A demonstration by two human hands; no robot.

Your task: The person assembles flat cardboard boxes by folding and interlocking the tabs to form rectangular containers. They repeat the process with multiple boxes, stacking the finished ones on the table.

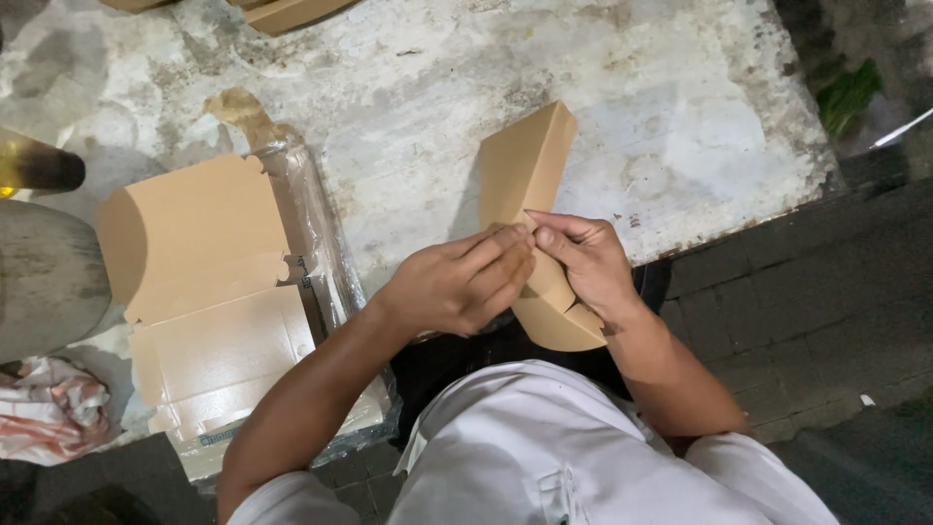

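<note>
A brown cardboard box blank (525,165) stands partly folded at the near edge of a worn white table (466,87). Both hands grip it. My left hand (462,282) covers its middle with the fingers pressed against the card. My right hand (583,262) pinches a fold from the right, fingertips meeting those of the left. The lower curved flap of the blank sticks out under my right wrist. My white shirt fills the bottom of the view.
A stack of flat brown box blanks (204,282) in clear plastic wrap lies at the left. A grey rounded object (44,277) and a crumpled red-white cloth (49,408) sit at far left. More cardboard (287,12) lies at the table's far edge. Dark paving (807,301) is right.
</note>
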